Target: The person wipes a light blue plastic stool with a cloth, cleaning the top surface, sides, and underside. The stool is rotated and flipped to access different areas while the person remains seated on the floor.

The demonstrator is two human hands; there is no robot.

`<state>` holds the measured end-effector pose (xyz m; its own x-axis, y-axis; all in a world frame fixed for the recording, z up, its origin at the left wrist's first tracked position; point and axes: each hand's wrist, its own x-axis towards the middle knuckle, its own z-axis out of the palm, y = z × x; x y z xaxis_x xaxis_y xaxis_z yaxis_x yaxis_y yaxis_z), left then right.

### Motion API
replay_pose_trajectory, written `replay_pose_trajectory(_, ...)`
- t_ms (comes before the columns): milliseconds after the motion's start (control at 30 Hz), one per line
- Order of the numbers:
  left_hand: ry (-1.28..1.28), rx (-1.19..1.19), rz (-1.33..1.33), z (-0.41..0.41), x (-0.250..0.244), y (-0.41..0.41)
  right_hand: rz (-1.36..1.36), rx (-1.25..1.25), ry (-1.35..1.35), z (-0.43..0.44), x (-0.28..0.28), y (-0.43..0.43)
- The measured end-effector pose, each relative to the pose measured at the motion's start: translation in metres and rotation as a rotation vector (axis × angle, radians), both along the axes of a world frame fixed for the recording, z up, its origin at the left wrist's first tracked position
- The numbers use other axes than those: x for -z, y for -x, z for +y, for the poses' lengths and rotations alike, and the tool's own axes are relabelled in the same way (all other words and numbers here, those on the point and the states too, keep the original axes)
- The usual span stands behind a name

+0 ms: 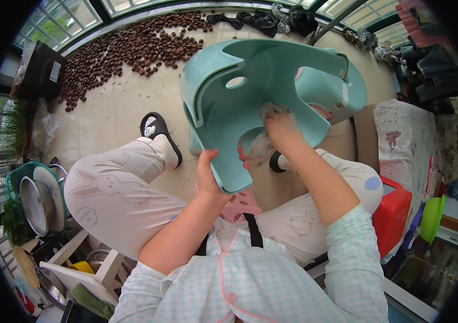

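A hollow teal moulded-plastic piece, shaped like part of a child's seat, is tilted before me over the floor. My left hand grips its narrow lower arm, thumb on one side and fingertips showing at the other edge. Bunched in my right hand is a whitish mesh cloth, pressed against the inner wall near a curved cut-out. Part of the cloth hangs down through that cut-out. Another teal plastic section with a sticker is at the right; whether it joins the first piece I cannot tell.
Many brown chestnut-like nuts lie spread under the windows. A dark box stands far left, above metal bowls and a white rack. Right of my knee are a red plastic stool and a cloth-covered piece of furniture.
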<state>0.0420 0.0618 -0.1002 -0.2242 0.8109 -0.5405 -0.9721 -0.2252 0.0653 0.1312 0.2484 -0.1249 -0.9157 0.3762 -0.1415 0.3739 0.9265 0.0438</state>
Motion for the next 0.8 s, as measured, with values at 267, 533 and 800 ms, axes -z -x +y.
replay_pose_trajectory(267,0.122,0.078,0.085,0.003,-0.006,-0.005,0.254,0.009,0.164,0.0,-0.003,-0.012)
replay_pose_trajectory(533,0.116,0.07,0.014,0.001,-0.005,-0.004,0.296,0.135,0.615,-0.007,-0.001,-0.005)
replay_pose_trajectory(800,0.119,0.038,0.07,0.005,-0.003,-0.005,0.201,0.127,0.638,-0.011,0.003,0.0)
